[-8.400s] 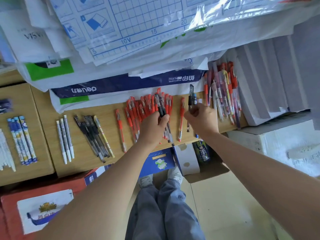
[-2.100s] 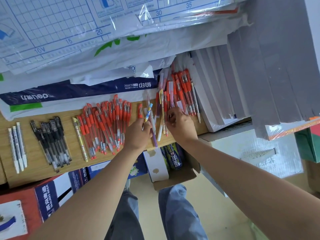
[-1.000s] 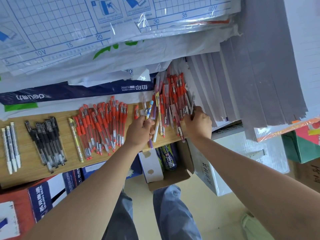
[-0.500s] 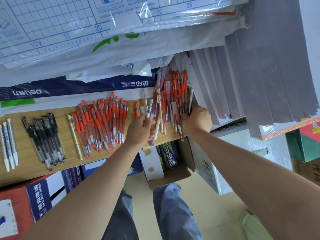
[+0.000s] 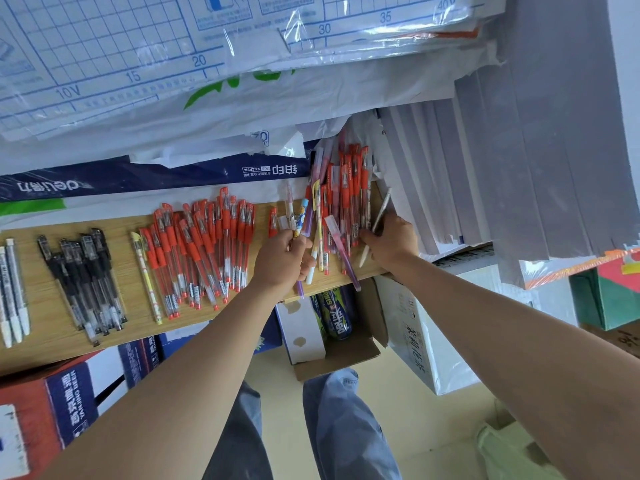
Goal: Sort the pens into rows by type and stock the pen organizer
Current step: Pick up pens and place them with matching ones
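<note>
On a wooden shelf [image 5: 52,327] lie sorted groups: white pens [image 5: 14,292] at far left, black pens [image 5: 86,282], one yellow pen [image 5: 147,271], and a row of red pens [image 5: 204,251]. An unsorted heap of red and pastel pens [image 5: 346,195] sits at the shelf's right end. My left hand [image 5: 280,261] grips a small bunch of mixed pens [image 5: 303,216], one with a blue cartoon barrel. My right hand [image 5: 391,240] holds a thin white pen [image 5: 379,216] at the heap's right edge, fingertips reaching into the heap.
Plastic-wrapped paper packs [image 5: 173,81] overhang the shelf's back. Grey paper stacks [image 5: 519,150] crowd the right end. Below stand an open cardboard box [image 5: 332,341], a white carton [image 5: 415,334], and blue and red boxes [image 5: 69,400]. My legs [image 5: 311,427] are on the floor.
Since 8.4 s ago the view and both hands shifted right from the red row to the unsorted heap. In the last second my right hand picked a thin white pen at the heap's right edge.
</note>
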Demonstrator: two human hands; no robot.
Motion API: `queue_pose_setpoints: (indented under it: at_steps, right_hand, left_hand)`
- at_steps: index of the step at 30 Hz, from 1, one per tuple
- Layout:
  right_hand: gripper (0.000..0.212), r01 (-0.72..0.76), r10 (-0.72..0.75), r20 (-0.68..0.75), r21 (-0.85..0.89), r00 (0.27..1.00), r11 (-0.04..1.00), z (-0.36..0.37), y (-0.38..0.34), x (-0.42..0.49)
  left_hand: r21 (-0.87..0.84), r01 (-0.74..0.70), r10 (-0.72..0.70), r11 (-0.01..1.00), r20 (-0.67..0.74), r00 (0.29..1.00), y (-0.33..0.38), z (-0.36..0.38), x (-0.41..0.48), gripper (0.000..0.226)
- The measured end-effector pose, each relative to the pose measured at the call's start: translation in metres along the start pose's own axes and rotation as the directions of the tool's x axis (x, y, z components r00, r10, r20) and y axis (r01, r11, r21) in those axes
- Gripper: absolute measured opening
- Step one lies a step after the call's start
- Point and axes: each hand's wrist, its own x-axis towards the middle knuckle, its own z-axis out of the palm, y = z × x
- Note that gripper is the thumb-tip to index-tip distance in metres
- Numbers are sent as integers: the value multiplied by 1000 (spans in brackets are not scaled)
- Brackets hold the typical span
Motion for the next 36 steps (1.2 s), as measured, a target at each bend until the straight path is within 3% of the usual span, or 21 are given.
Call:
queue_pose_setpoints:
  at_steps: [9, 14, 21, 26, 31, 36]
  right_hand:
    - [6, 104, -90, -124, 109, 988, 989, -12, -2, -12]
    - [12, 123, -105, -150, 112, 983, 986, -18, -1, -21]
    - [13, 170, -153, -84, 266, 985, 949, -27, 3, -46]
    - [11, 190, -244, 148, 306, 958, 933, -33, -8, -71]
    - [16, 281, -369, 385, 265, 846, 922, -26, -35, -98]
    - [4, 342, -415, 511, 236, 752, 910, -5, -77, -128]
  left_hand:
    - [11, 34, -35, 999, 68, 997, 1, 4, -2, 23]
    - [-19, 49, -48, 999, 44, 998, 5, 8, -7, 26]
    - [-98, 83, -83, 992, -2, 997, 17, 9, -24, 29]
    - [-247, 44, -50, 968, -17, 999, 28, 6, -42, 22]
    - [-357, 22, -64, 934, -106, 992, 26, -15, -61, 20]
    - [-418, -2, -90, 908, -201, 975, 10, -58, -87, 19]
